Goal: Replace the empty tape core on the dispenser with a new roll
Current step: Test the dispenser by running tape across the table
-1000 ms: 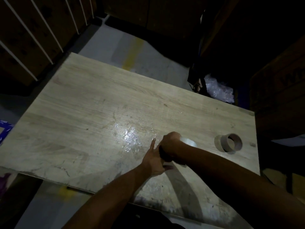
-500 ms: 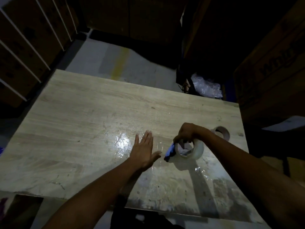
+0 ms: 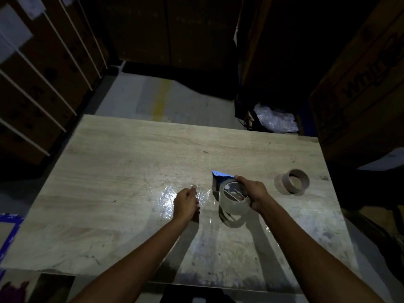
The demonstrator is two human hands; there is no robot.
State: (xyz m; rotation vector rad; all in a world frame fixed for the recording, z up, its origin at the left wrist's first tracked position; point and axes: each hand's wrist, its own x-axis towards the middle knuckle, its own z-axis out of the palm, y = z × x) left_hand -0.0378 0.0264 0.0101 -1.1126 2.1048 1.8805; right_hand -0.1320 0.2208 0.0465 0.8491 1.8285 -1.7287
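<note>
My right hand grips the blue tape dispenser, which carries a clear tape roll, and holds it just above the wooden table. Its blue front end points away from me. My left hand rests on the table to the left of the dispenser, fingers curled, pinching or pressing a shiny strip of clear tape stuck to the wood. The empty brown cardboard core lies on its side to the right of my right hand, clear of both hands.
Stacked cardboard boxes stand close to the table's right and far sides. A crumpled clear plastic bag sits behind the far right corner. Strapped cartons stand at the left. Grey floor with a yellow line lies beyond the table.
My right hand has lifted and turned the dispenser, so the blue end now points away. My left hand went from flat and spread to curled on the tape strip.
</note>
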